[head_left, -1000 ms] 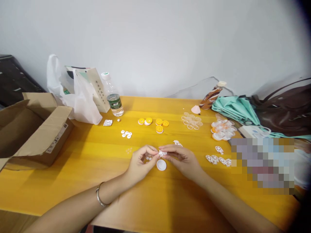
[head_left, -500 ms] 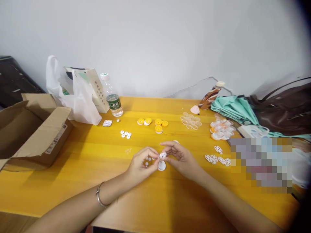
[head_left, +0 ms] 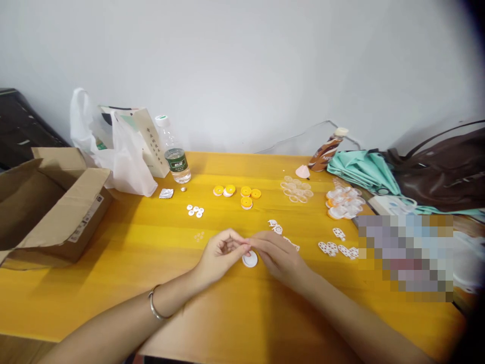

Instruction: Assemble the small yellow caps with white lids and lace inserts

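Note:
The fingertips of my left hand [head_left: 220, 255] and my right hand [head_left: 282, 258] meet above the table, pinched close together. Whatever is between them is hidden by the fingers. Just below them lies a white round disc [head_left: 249, 259] with a raised rim. White openwork plastic pieces [head_left: 278, 229] lie behind my right hand, partly covered by it. To the left of my left hand is a group of tiny clear bits [head_left: 199, 236]. Farther back lie several small white round pieces [head_left: 195, 209].
Yellow discs [head_left: 246, 202], clear rings [head_left: 296, 189], stacked clear-and-orange parts [head_left: 344, 202] and more openwork pieces [head_left: 328, 247] lie farther out. A cardboard box [head_left: 85, 212] and a water bottle [head_left: 177, 162] stand left. A green umbrella [head_left: 364, 172] and brown bag [head_left: 435, 172] sit right.
My right hand has turned over, back upward, and its fingers have closed toward my left fingertips. The white openwork piece seen between both hands earlier is now out of sight.

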The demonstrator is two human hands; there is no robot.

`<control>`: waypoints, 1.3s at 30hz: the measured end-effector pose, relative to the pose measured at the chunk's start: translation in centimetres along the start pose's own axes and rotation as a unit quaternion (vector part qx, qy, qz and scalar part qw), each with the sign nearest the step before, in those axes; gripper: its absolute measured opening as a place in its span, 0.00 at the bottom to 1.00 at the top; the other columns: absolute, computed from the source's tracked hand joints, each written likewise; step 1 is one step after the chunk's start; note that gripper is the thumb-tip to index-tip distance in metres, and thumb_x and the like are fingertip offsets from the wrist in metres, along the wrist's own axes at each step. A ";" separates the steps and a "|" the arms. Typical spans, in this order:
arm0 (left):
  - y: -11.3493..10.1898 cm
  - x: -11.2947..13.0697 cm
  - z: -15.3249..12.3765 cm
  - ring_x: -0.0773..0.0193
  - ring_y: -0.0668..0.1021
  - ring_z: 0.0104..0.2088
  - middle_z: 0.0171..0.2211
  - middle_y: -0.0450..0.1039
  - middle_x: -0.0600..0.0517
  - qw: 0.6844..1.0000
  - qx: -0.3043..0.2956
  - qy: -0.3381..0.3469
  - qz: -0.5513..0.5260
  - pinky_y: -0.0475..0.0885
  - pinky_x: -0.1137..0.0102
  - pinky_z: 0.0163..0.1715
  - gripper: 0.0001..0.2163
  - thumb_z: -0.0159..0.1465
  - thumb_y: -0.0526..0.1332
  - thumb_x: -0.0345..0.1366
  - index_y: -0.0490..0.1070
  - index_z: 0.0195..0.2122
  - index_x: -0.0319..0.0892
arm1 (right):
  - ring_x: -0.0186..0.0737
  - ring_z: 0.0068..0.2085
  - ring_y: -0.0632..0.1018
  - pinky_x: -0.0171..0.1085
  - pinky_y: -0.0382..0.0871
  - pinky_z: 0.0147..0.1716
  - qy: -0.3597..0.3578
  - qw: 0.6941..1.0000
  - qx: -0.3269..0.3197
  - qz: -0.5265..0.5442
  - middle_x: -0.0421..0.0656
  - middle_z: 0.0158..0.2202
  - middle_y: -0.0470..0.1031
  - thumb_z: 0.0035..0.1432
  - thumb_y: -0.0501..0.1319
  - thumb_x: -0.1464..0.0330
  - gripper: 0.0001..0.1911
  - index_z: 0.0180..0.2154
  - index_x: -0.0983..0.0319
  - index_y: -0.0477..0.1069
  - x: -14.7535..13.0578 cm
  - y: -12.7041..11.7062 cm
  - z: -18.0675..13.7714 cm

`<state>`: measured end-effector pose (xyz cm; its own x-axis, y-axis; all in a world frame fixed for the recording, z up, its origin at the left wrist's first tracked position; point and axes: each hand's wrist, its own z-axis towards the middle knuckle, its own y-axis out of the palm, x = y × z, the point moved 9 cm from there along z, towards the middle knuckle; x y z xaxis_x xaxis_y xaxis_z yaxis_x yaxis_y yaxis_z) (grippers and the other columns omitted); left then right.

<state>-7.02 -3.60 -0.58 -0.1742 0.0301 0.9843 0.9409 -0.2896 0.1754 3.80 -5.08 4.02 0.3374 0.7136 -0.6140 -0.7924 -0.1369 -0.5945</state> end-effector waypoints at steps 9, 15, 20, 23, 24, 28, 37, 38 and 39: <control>-1.9 0.7 -0.2 0.73 0.71 0.21 0.24 0.72 0.54 0.992 0.097 0.029 0.072 0.66 0.77 0.20 0.09 0.55 0.64 0.39 0.68 0.30 0.39 | 0.44 0.40 0.75 0.45 0.69 0.42 0.123 0.985 0.114 -0.033 0.44 0.38 0.75 0.55 0.59 0.67 0.08 0.39 0.56 0.71 3.9 -4.8 0.7; -2.3 1.8 -0.3 0.70 0.72 0.27 0.26 0.71 0.53 0.979 0.118 0.099 0.135 0.68 0.75 0.30 0.06 0.56 0.63 0.35 0.67 0.30 0.40 | 0.36 0.23 0.71 0.37 0.65 0.24 0.312 0.937 0.122 0.095 0.38 0.20 0.71 0.48 0.64 0.60 0.10 0.24 0.59 0.72 8.5 -7.7 -0.5; -1.0 3.6 -1.3 0.67 0.73 0.29 0.27 0.72 0.51 0.936 0.075 0.223 0.261 0.68 0.71 0.31 0.03 0.58 0.61 0.34 0.69 0.31 0.41 | 0.38 0.34 0.75 0.38 0.69 0.36 0.333 0.897 0.024 0.289 0.41 0.32 0.77 0.48 0.65 0.60 0.11 0.32 0.59 0.75 4.7 -0.5 -0.6; 0.6 4.1 -2.1 0.65 0.74 0.29 0.27 0.74 0.50 0.890 0.010 0.303 0.340 0.68 0.69 0.33 0.02 0.58 0.61 0.32 0.71 0.32 0.42 | 0.36 0.32 0.76 0.37 0.70 0.36 0.344 0.849 0.038 0.400 0.40 0.30 0.78 0.50 0.64 0.60 0.10 0.30 0.61 0.74 3.2 3.2 -1.3; 1.0 4.1 -2.3 0.65 0.75 0.29 0.27 0.74 0.50 0.878 -0.005 0.317 0.358 0.67 0.68 0.33 0.02 0.59 0.60 0.31 0.71 0.33 0.43 | 0.36 0.31 0.76 0.36 0.70 0.36 0.352 0.830 0.060 0.428 0.40 0.30 0.78 0.49 0.64 0.61 0.09 0.30 0.60 0.74 3.2 3.7 -1.7; 1.8 4.5 -2.7 0.61 0.75 0.39 0.37 0.74 0.48 0.865 -0.020 0.333 0.375 0.67 0.66 0.40 0.11 0.58 0.60 0.31 0.69 0.43 0.45 | 0.39 0.36 0.77 0.38 0.71 0.39 0.354 0.798 0.150 0.463 0.42 0.34 0.78 0.47 0.66 0.63 0.08 0.30 0.59 0.73 4.0 2.8 -2.4; 5.0 4.1 3.9 0.62 0.73 0.38 0.35 0.71 0.48 0.867 -0.133 0.245 0.413 0.67 0.68 0.41 0.07 0.62 0.54 0.30 0.70 0.39 0.41 | 0.36 0.33 0.77 0.35 0.70 0.36 0.303 0.821 0.281 0.394 0.39 0.29 0.77 0.48 0.66 0.63 0.07 0.29 0.58 0.71 4.8 -2.5 -2.6; 5.9 3.6 5.2 0.61 0.73 0.38 0.35 0.71 0.48 0.852 -0.163 0.245 0.434 0.67 0.68 0.40 0.07 0.60 0.57 0.31 0.70 0.38 0.40 | 0.36 0.31 0.76 0.36 0.70 0.36 0.300 0.836 0.254 0.382 0.39 0.28 0.76 0.48 0.66 0.63 0.08 0.29 0.59 0.71 4.3 -1.8 -2.5; 6.9 2.8 6.3 0.60 0.73 0.38 0.36 0.71 0.47 0.834 -0.196 0.244 0.454 0.67 0.68 0.40 0.07 0.58 0.59 0.31 0.71 0.38 0.40 | 0.35 0.30 0.76 0.36 0.70 0.35 0.299 0.849 0.225 0.374 0.40 0.28 0.76 0.48 0.66 0.62 0.08 0.29 0.59 0.71 3.9 -1.0 -2.4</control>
<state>0.77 0.51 3.57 0.3712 -0.7376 0.5640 0.5991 -0.2738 -0.7524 7.12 -3.83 0.98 -0.2540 0.0479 -0.9660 -0.9671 -0.0256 0.2530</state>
